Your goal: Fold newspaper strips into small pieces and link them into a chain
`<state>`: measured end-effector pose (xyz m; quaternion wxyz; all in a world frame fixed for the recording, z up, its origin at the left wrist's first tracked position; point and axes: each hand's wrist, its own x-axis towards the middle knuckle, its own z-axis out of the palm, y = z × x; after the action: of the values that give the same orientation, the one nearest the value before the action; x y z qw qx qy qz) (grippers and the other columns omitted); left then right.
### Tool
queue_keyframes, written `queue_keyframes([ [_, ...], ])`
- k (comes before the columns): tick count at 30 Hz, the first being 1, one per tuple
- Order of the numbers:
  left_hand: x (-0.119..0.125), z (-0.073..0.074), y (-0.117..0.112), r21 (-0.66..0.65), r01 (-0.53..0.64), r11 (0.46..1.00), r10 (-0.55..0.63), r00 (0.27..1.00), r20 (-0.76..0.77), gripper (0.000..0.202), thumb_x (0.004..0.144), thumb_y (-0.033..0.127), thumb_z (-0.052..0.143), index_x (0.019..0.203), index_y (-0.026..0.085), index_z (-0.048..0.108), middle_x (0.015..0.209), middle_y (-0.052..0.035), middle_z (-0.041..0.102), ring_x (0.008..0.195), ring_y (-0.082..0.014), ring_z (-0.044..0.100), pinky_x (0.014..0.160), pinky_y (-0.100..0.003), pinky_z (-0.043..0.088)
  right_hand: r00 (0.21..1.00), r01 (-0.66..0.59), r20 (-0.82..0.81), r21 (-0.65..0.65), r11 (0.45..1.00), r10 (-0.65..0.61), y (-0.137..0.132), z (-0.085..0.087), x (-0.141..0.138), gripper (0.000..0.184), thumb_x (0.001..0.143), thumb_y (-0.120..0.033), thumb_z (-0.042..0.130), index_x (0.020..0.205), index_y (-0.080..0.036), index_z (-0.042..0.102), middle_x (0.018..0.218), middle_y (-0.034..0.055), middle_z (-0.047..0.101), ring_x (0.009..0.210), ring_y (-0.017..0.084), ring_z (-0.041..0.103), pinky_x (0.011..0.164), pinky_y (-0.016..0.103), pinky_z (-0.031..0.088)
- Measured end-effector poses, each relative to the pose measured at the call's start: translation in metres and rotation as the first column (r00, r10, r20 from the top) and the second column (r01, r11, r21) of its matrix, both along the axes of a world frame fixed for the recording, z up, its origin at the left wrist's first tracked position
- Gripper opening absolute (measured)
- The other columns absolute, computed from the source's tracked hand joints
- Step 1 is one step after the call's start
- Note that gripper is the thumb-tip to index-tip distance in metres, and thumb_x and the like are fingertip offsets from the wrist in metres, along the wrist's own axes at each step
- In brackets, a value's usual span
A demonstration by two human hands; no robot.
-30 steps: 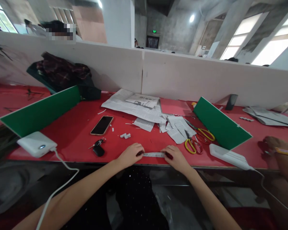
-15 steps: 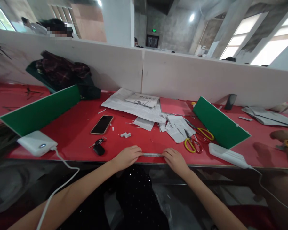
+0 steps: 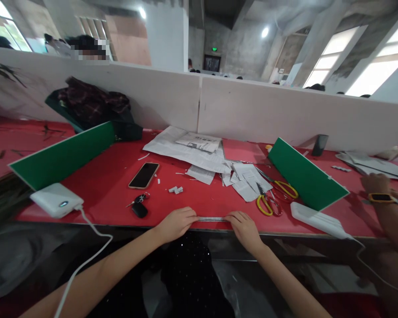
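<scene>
A thin strip of printed paper [image 3: 211, 219] lies level along the front edge of the red table [image 3: 172, 205]. My left hand [image 3: 179, 222] is closed on its left end, and my right hand [image 3: 244, 226] pinches the right end. Only the middle of the strip shows between my fingers. Just beyond my hands are a few small folded paper pieces [image 3: 176, 190]. Cut newspaper pieces [image 3: 247, 185] lie farther off to the right, and two pairs of scissors with yellow and red handles, one pair [image 3: 264, 205] nearer me, rest beside them.
Newspaper sheets [image 3: 185, 150] lie at the back by a white partition [image 3: 268, 110]. To the left are a phone [image 3: 143, 175], keys [image 3: 139, 207] and a white power bank [image 3: 57, 200]. Green boards [image 3: 308, 174] stand at both sides. A co-worker's hand [image 3: 376, 184] is at far right.
Both my hands keep hold of the strip in nearly the same place. The view has tipped slightly upward. The co-worker's hand at right has moved forward and left toward the newspapers there.
</scene>
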<state>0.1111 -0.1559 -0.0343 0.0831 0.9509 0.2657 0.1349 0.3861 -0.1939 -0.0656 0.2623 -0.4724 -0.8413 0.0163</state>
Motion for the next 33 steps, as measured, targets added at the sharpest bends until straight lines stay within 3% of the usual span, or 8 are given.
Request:
queue_keyframes([
  [4, -0.001, -0.003, 0.001, -0.009, 0.002, 1.0, -0.002, 0.999, 0.042, 0.033, 0.085, 0.008, 0.038, 0.11, 0.017, 0.058, 0.099, -0.0074, 0.062, 0.092, -0.0166, 0.054, 0.083, -0.03, 0.046, 0.973, 0.021, -0.225, -0.146, 0.989, -0.054, 0.002, 0.009, 0.0, 0.025, 0.085, -0.02, 0.047, 0.107, -0.023, 0.058, 0.097, 0.0064, 0.063, 0.093, 0.02, 0.057, 0.081, 0.034, 0.048],
  [10, -0.002, -0.01, 0.0, 0.021, -0.013, 1.0, 0.011, 0.997, 0.08, 0.033, 0.085, 0.008, 0.037, 0.109, 0.017, 0.058, 0.1, -0.0068, 0.062, 0.092, -0.0164, 0.054, 0.086, -0.031, 0.046, 0.962, -0.058, -0.272, -0.196, 0.979, 0.003, 0.004, 0.011, 0.003, 0.017, 0.085, -0.025, 0.05, 0.093, -0.024, 0.066, 0.087, 0.0048, 0.063, 0.085, 0.018, 0.058, 0.075, 0.031, 0.049],
  [19, -0.006, -0.017, -0.003, 0.169, 0.058, 0.984, -0.045, 0.996, -0.076, 0.038, 0.083, 0.007, 0.038, 0.118, 0.014, 0.052, 0.111, -0.0087, 0.062, 0.102, -0.0197, 0.053, 0.093, -0.034, 0.043, 0.971, -0.198, 0.125, -0.051, 0.979, 0.203, 0.005, 0.009, 0.02, 0.038, 0.087, -0.012, 0.042, 0.12, -0.025, 0.054, 0.098, 0.0069, 0.064, 0.088, 0.019, 0.056, 0.08, 0.035, 0.05],
  [26, -0.004, -0.01, -0.004, 0.135, 0.068, 0.988, -0.053, 0.992, -0.116, 0.039, 0.081, 0.005, 0.039, 0.117, 0.012, 0.051, 0.11, -0.0112, 0.061, 0.103, -0.0204, 0.052, 0.09, -0.035, 0.044, 0.936, -0.204, 0.287, -0.028, 0.979, 0.203, 0.005, 0.016, 0.019, 0.035, 0.086, -0.012, 0.044, 0.119, -0.02, 0.054, 0.094, 0.0079, 0.062, 0.087, 0.019, 0.055, 0.079, 0.033, 0.05],
  [33, -0.001, -0.005, -0.009, 0.163, 0.03, 0.986, 0.014, 0.964, -0.266, 0.043, 0.08, 0.004, 0.039, 0.121, 0.008, 0.048, 0.116, -0.012, 0.057, 0.107, -0.0202, 0.049, 0.092, -0.032, 0.041, 0.89, -0.194, 0.417, -0.022, 0.981, 0.185, 0.005, 0.018, 0.016, 0.038, 0.084, -0.009, 0.045, 0.122, -0.016, 0.05, 0.095, 0.0081, 0.059, 0.088, 0.02, 0.054, 0.079, 0.034, 0.05],
])
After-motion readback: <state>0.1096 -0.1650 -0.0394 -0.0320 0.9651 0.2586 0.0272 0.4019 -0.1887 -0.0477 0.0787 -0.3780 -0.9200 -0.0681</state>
